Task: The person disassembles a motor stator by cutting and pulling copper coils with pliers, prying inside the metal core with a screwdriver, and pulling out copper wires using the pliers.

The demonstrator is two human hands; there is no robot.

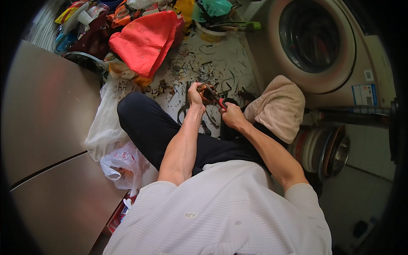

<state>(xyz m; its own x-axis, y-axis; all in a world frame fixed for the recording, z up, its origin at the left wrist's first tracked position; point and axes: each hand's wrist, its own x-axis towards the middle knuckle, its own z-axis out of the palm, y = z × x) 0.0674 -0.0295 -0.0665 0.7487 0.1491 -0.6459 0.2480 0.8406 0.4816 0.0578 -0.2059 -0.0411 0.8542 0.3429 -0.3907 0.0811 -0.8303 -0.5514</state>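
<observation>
One pale bag [104, 121] lies left of the person's bent knee [140, 108], with a red cloth [146, 40] farther off. Next comes the left hand [195, 95], its fingers closed round the side of a copper-coloured coil [208, 94], which is held up between the legs, over the floor [243, 55] and its scatter of scraps [206, 66]. At the coil's right is a red-handled tool [222, 103], its working end against or just beside the coil; whether it bites cannot be told. The right hand [233, 115] has its fingers wrapped on that handle. A towel [276, 106] lies farther right.

The step in hand looks to be working at the coil with the tool. The next move seems to call for a firm left hold and controlled right-hand force, tip clear of the left fingers.
</observation>
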